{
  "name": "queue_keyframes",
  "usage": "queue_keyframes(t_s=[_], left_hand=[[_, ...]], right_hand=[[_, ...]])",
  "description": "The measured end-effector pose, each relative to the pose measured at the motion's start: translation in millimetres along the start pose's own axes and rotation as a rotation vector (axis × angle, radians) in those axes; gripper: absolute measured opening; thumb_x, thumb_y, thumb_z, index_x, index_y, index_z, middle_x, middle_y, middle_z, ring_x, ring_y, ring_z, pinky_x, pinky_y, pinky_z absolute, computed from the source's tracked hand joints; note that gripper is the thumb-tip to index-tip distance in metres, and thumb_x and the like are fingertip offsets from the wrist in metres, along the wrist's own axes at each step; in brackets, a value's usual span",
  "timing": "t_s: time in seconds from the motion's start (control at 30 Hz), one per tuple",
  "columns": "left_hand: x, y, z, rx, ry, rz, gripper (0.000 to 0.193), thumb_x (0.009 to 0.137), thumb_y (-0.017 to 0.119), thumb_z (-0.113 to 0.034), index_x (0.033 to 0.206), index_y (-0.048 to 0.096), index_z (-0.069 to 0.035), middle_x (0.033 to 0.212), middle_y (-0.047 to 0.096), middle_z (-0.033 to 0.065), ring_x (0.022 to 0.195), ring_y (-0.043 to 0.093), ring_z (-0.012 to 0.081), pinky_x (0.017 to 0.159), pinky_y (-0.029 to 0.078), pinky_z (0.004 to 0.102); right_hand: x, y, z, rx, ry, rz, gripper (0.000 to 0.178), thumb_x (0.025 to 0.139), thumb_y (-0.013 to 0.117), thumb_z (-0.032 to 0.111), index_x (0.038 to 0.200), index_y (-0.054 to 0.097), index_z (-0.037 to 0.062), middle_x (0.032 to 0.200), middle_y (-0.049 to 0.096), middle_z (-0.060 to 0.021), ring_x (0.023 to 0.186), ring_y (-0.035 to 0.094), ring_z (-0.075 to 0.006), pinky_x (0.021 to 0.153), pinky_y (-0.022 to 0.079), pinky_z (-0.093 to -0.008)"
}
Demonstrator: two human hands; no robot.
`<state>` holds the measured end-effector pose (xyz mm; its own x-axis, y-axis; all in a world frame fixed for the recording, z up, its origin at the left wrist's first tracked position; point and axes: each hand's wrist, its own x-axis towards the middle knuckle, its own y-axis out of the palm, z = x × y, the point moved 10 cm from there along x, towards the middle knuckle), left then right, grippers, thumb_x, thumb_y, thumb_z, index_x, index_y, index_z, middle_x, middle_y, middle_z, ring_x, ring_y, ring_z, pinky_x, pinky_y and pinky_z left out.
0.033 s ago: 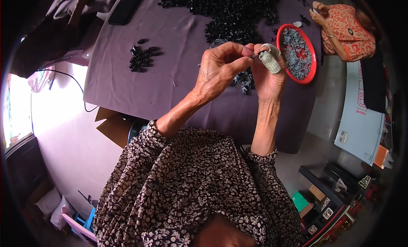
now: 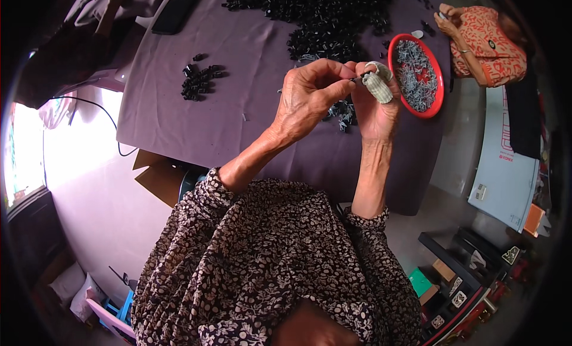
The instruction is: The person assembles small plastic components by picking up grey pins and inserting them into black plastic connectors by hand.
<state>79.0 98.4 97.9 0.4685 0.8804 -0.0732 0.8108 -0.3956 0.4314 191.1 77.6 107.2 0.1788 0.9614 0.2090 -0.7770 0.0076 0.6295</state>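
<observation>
Over the table, both hands meet fingertip to fingertip. My left hand (image 2: 307,99) is closed, thumb and forefinger pinching a small dark piece (image 2: 358,79) whose exact kind is too small to make out. Its other end is gripped by my right hand (image 2: 379,108), which wears pale ribbed cloth covers (image 2: 378,88) on the thumb and a finger. Below the joined fingers lies a small heap of grey plastic pieces (image 2: 342,115), partly hidden by the hands. Just right of my right hand stands a red oval basin (image 2: 441,87) holding many similar grey pieces.
A large pile of small black parts (image 2: 322,18) covers the far part of the purple tablecloth (image 2: 173,128). A smaller black cluster (image 2: 199,82) lies at left, with a dark flat object (image 2: 177,12) beyond it. Another person in an orange patterned top (image 2: 488,45) sits at far right.
</observation>
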Motion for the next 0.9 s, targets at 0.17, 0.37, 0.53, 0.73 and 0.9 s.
queue_keyframes(t_s=[0.17,0.37,0.53,0.73,0.9], left_hand=[[-0.3,-1.5,-2.8,0.037,0.050,0.001,0.013,0.079,0.062,-0.001,0.091,0.060,0.002,0.086,0.063,0.0056,0.079,0.058,0.0086,0.075,0.048,0.0231],[-0.1,-5.5,-6.1,0.006,0.139,-0.023,0.013,0.079,0.061,-0.002,0.091,0.062,0.005,0.082,0.066,0.0076,0.074,0.059,0.0074,0.066,0.049,0.0210],[-0.8,-7.1,-8.9,0.094,0.178,-0.021,0.014,0.079,0.062,-0.003,0.090,0.062,0.005,0.079,0.066,0.0071,0.072,0.059,0.0071,0.064,0.049,0.0208],[0.7,-10.1,-5.2,0.125,0.124,-0.034,0.014,0.079,0.063,-0.004,0.090,0.062,0.005,0.074,0.065,0.0056,0.068,0.058,0.0068,0.060,0.048,0.0208],[4.1,-13.3,9.8,0.027,-0.039,-0.016,0.018,0.079,0.063,-0.006,0.092,0.062,0.006,0.075,0.063,0.0066,0.066,0.057,0.0088,0.060,0.048,0.0214]], right_hand=[[-3.4,-3.6,-2.6,-0.030,-0.003,-0.025,0.018,0.078,0.060,0.005,0.095,0.062,0.0004,0.095,0.063,-0.0102,0.093,0.058,-0.0212,0.086,0.044,-0.0331],[-6.0,-9.4,3.9,-0.284,-0.006,-0.081,0.019,0.077,0.061,0.008,0.095,0.062,0.0009,0.095,0.063,-0.0099,0.094,0.058,-0.0208,0.090,0.043,-0.0340],[-9.0,-5.7,11.4,-0.459,0.014,-0.144,0.018,0.076,0.062,0.004,0.094,0.062,0.0001,0.093,0.064,-0.0100,0.089,0.059,-0.0165,0.085,0.044,-0.0291],[-9.1,-2.3,15.0,-0.599,0.034,-0.153,0.017,0.076,0.063,0.002,0.093,0.062,0.0002,0.091,0.064,-0.0071,0.084,0.058,-0.0125,0.081,0.044,-0.0247],[-9.5,2.1,11.9,-0.694,0.063,-0.144,0.017,0.076,0.063,0.001,0.093,0.062,0.0000,0.089,0.063,-0.0062,0.082,0.058,-0.0111,0.079,0.045,-0.0235]])
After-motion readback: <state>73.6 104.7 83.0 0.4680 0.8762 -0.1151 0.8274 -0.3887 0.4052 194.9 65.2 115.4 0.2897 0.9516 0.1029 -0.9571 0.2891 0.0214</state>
